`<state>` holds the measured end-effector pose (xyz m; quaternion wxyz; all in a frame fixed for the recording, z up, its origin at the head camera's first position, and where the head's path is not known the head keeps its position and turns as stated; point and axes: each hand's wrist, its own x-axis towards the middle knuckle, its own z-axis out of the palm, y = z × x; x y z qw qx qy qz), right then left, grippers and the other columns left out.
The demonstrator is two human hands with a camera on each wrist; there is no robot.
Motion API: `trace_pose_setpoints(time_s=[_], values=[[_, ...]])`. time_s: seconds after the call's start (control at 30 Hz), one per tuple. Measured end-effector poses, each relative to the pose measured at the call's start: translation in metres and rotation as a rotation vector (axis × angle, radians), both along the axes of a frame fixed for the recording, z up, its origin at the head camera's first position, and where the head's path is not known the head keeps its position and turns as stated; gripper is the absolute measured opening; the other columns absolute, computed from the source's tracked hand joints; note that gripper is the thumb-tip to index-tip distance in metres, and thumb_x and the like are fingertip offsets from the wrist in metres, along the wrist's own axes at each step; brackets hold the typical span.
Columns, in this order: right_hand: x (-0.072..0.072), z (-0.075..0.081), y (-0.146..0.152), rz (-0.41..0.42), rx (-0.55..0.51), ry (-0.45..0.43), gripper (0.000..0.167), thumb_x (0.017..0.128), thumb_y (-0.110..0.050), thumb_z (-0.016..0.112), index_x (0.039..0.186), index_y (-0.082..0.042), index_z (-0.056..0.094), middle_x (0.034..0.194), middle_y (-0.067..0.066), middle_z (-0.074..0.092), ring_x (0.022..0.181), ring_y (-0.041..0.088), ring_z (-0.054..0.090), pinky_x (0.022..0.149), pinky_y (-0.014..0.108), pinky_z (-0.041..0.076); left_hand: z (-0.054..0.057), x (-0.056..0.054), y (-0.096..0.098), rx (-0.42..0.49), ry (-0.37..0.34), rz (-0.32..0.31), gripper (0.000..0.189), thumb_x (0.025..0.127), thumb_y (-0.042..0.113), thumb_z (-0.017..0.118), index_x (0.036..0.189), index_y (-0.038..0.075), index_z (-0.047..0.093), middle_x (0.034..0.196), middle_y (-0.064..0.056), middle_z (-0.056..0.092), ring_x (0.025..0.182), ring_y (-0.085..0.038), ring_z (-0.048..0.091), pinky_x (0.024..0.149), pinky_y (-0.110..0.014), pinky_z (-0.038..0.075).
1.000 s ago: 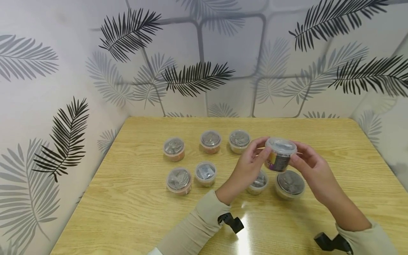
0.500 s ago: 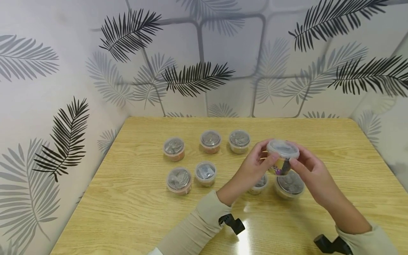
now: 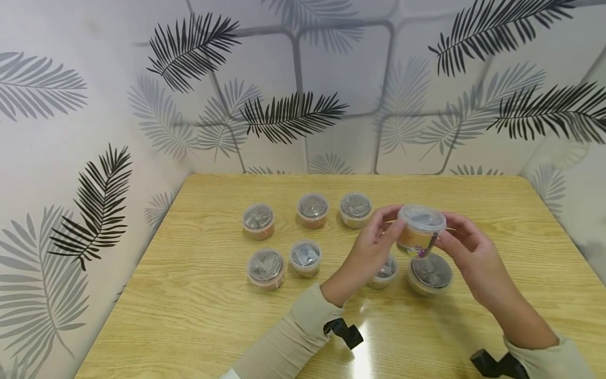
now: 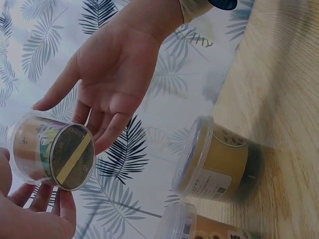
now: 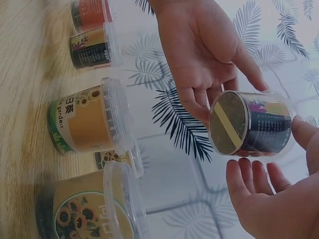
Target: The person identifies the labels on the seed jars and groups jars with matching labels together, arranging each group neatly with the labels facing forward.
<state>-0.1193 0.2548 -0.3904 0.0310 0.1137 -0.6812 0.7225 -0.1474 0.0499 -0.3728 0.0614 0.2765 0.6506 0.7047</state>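
A small round tub (image 3: 416, 239) with a clear lid and a printed label is held up above the table's right half. My left hand (image 3: 369, 250) grips its left side, thumb in front and fingers behind. At the opposite side my right hand (image 3: 473, 255) holds it between thumb and fingers near the lid's rim. The right wrist view shows the tub's round base (image 5: 229, 122), dark with a pale yellow strip across it. Below the raised tub stand a larger lidded tub (image 3: 431, 273) and a smaller one (image 3: 385, 271), partly hidden by it and my left hand.
More lidded tubs stand on the wooden table (image 3: 189, 316): a back row with a left tub (image 3: 259, 221), a middle tub (image 3: 313, 210) and a right tub (image 3: 356, 209), and two nearer ones, a larger tub (image 3: 266, 268) and a smaller tub (image 3: 305, 258). A leaf-patterned wall (image 3: 331, 68) rises behind.
The held tub has turned between my hands: its dark text panel has swung from the front to the right, and an orange part with flowers now faces me. The other tubs have not moved.
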Motion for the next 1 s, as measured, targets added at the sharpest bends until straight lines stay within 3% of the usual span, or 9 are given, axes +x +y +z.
trace_pose_setpoints(time_s=[0.23, 0.37, 0.6, 0.67, 0.8, 1.0], values=[[0.001, 0.001, -0.001, 0.054, -0.092, 0.017, 0.036, 0.098, 0.0, 0.04, 0.133, -0.003, 0.041, 0.125, 0.006, 0.049, 0.114, 0.011, 0.049, 0.091, 0.022, 0.044, 0.001, 0.0, 0.0, 0.018, -0.014, -0.019, 0.043, 0.1, 0.025, 0.044, 0.134, 0.0, 0.037, 0.127, -0.01, 0.045, 0.107, -0.011, 0.048, 0.089, -0.024, 0.044], [0.003, 0.001, -0.001, 0.083, -0.015, 0.015, 0.041, 0.099, -0.003, 0.039, 0.139, -0.003, 0.036, 0.129, 0.004, 0.047, 0.114, 0.011, 0.05, 0.092, 0.02, 0.043, -0.003, -0.001, 0.001, 0.015, -0.024, -0.056, 0.048, 0.099, 0.029, 0.046, 0.136, 0.0, 0.034, 0.128, -0.009, 0.045, 0.11, -0.012, 0.047, 0.089, -0.023, 0.044], [0.001, -0.004, -0.001, 0.112, 0.09, 0.017, 0.043, 0.099, -0.005, 0.037, 0.142, -0.004, 0.033, 0.13, 0.006, 0.044, 0.114, 0.009, 0.047, 0.09, 0.016, 0.042, -0.025, -0.012, 0.009, -0.042, -0.064, -0.121, 0.054, 0.097, 0.034, 0.048, 0.142, 0.011, 0.029, 0.126, 0.002, 0.044, 0.109, -0.008, 0.047, 0.09, -0.023, 0.043], [0.001, -0.005, -0.001, 0.106, 0.102, 0.015, 0.043, 0.099, -0.005, 0.037, 0.142, -0.004, 0.033, 0.129, 0.005, 0.045, 0.114, 0.008, 0.047, 0.09, 0.015, 0.041, -0.027, -0.012, 0.009, -0.071, -0.07, -0.128, 0.054, 0.097, 0.035, 0.048, 0.142, 0.013, 0.028, 0.125, 0.005, 0.043, 0.108, -0.006, 0.047, 0.09, -0.022, 0.043], [0.001, -0.005, -0.001, 0.083, 0.125, -0.003, 0.043, 0.099, -0.007, 0.039, 0.142, -0.004, 0.034, 0.129, 0.002, 0.047, 0.115, 0.007, 0.047, 0.09, 0.014, 0.04, -0.02, -0.008, 0.006, -0.084, -0.07, -0.134, 0.055, 0.098, 0.036, 0.046, 0.143, 0.01, 0.027, 0.126, 0.002, 0.043, 0.108, -0.007, 0.046, 0.089, -0.022, 0.043], [0.002, -0.003, 0.0, 0.015, 0.147, -0.009, 0.042, 0.098, -0.007, 0.043, 0.14, -0.007, 0.038, 0.127, 0.001, 0.049, 0.113, 0.007, 0.049, 0.088, 0.014, 0.042, -0.001, 0.001, -0.002, -0.063, 0.02, -0.086, 0.051, 0.101, 0.033, 0.037, 0.139, 0.0, 0.031, 0.13, -0.011, 0.043, 0.111, -0.01, 0.046, 0.09, -0.023, 0.043]])
